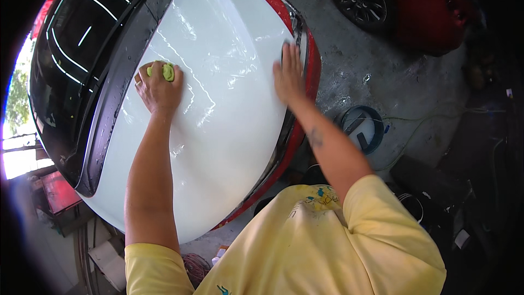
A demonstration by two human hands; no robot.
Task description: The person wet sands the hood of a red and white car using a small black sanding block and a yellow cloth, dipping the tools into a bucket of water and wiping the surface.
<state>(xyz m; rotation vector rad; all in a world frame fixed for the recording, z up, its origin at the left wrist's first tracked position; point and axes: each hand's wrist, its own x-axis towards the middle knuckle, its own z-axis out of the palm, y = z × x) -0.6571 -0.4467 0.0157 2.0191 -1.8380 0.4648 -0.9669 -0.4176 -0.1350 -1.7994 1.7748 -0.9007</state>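
Small yellow-green clay pad [168, 71] bunched under the left hand [158, 88], pressed on the white car hood [229, 38] close to the black cowl strip [117, 104] at the windshield base [82, 38]. Left fingers curled tight over the pad, pinching it against the paint. Right hand [288, 76] flat on the hood's far edge by the red trim [312, 71], fingers straight and close together, bracing.

Likely trouble: grit caught under the pad dragged across the wet panel, leaving fine scratches. Pad squeezed out of the curled fingers on the slick film, dropping toward the concrete floor [382, 65]. Ring on the left hand possibly scraping the paint. Braced palm sliding off the wet edge toward the blue bucket [363, 128] below the hood.
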